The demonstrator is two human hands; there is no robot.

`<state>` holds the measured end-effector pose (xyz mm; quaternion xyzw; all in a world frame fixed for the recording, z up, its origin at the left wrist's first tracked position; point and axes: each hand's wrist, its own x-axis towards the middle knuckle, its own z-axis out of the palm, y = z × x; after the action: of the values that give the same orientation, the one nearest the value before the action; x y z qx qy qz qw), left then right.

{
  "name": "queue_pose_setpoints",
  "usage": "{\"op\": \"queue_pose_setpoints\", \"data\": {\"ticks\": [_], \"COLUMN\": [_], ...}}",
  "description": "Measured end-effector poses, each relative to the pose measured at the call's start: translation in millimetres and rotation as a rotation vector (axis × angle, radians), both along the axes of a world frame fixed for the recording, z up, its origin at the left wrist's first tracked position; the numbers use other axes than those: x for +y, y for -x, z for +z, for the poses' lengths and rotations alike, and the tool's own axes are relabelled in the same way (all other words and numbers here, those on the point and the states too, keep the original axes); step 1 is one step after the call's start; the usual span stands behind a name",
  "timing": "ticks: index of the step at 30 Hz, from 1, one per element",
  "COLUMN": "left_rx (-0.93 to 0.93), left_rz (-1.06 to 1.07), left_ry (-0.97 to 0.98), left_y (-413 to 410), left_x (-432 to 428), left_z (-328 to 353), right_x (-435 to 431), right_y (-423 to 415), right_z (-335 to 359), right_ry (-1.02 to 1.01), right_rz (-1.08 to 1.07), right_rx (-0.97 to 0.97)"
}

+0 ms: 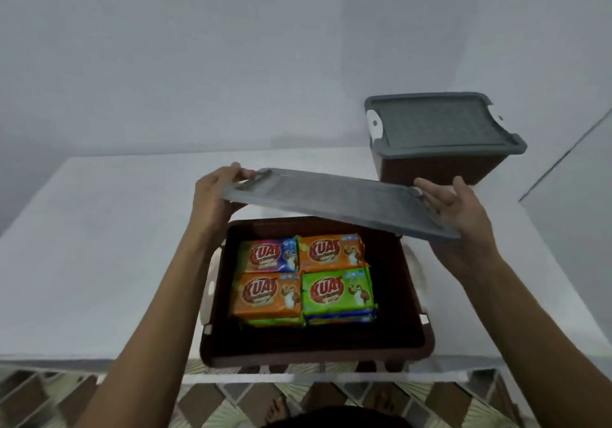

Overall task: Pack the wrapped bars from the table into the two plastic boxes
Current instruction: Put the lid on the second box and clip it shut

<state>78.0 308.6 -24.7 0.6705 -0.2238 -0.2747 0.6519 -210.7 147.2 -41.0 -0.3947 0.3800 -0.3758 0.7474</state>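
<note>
**Lid poised over the filled near box**

Near box [314, 351]: dark brown plastic, open, sitting at the front edge of the white surface [99, 245]. Inside, wrapped bars [304, 278] in orange, green and blue-purple packs, four showing on top in a two-by-two block, more edges visible beneath. Free floor remains around the block, mostly at the front and right.

Far box [440, 166]: same kind, at the back right of the surface, its grey lid already seated.

No loose bars visible anywhere on the surface.

Grey lid [341, 200]: held in the air above the near box's back half, tilted, right-front edge lower than the left end.

Left hand [215, 195]: fingers curled around the lid's left end at the notch, thumb on top. Firm hold.

Right hand [453, 205]: fingers loosely spread, palm-side bracing the lid's right end; more a support than a clamp.

Judgement: packing looks finished; the step in hand is closing the second box. Next move calls for drawing the lid toward the body, levelling it, lining its corners with the rim, then lowering and pressing the edges down. The white side clips may need the notches aligned.
</note>
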Motion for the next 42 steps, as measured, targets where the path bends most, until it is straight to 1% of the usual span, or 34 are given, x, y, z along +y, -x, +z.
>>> {"op": "queue_pose_setpoints", "data": {"ticks": [2,3,5,10,11,13,15,16,18,21,23,26,31,34,35,36,38,40,42], "left_rx": [-0.014,0.002,0.018,-0.064,-0.119,-0.331,-0.534,-0.598,-0.665,-0.691,-0.655,-0.589,-0.339,-0.204,-0.194,-0.212,-0.281,-0.296,-0.237], "left_rz": [0.022,0.02,0.021,0.049,0.064,0.074,0.09,0.091,0.059,0.008,0.0,-0.024,-0.041,0.01,0.035,0.065,0.119,0.16,0.171], "left_ry": [-0.017,-0.023,-0.061,-0.16,-0.196,-0.312,-0.416,-0.445,-0.462,-0.461,-0.456,-0.444,-0.428,-0.402,-0.395,-0.399,-0.422,-0.421,-0.387], "left_y": [2.3,2.4,5.0,23.4,27.6,34.0,39.2,40.4,41.9,44.5,47.8,52.2,53.0,53.5,54.0,54.5,56.8,58.2,58.6], "left_x": [25.2,36.9,58.3,90.1,93.7,99.5,103.5,104.7,105.4,107.4,112.1,121.7,123.6,124.7,124.9,125.0,124.8,125.3,126.4], "left_z": [-1.0,-2.3,-3.9,-21.8,-27.2,-36.0,-38.5,-39.2,-40.4,-46.6,-51.5,-58.2,-61.2,-63.7,-64.1,-64.3,-61.6,-60.2,-60.1], "right_x": [8.1,11.1,23.6,55.6,60.6,68.2,72.1,73.3,74.3,72.3,74.4,81.4,84.7,89.7,91.8,93.1,94.9,95.0,95.8], "right_y": [-0.8,1.3,6.4,9.1,7.8,6.9,7.0,6.9,7.0,12.9,19.1,26.6,25.9,25.5,25.3,25.6,26.1,26.3,27.0], "right_z": [-0.8,-3.4,-3.8,-11.5,-15.7,-24.9,-32.7,-33.9,-31.8,-29.5,-30.5,-34.1,-32.4,-34.3,-35.6,-37.2,-39.5,-39.3,-37.6], "right_ry": [0.003,0.05,0.208,0.67,0.756,0.888,0.965,0.966,0.92,0.858,0.812,0.783,0.692,0.472,0.449,0.47,0.508,0.463,0.352], "right_rz": [0.061,0.099,0.166,0.271,0.285,0.297,0.306,0.312,0.34,0.36,0.373,0.375,0.346,0.217,0.167,0.131,0.078,0.058,0.055], "right_rx": [0.047,0.101,0.229,0.525,0.582,0.701,0.815,0.863,0.951,1.012,1.012,0.957,0.866,0.797,0.795,0.811,0.796,0.726,0.599]}}
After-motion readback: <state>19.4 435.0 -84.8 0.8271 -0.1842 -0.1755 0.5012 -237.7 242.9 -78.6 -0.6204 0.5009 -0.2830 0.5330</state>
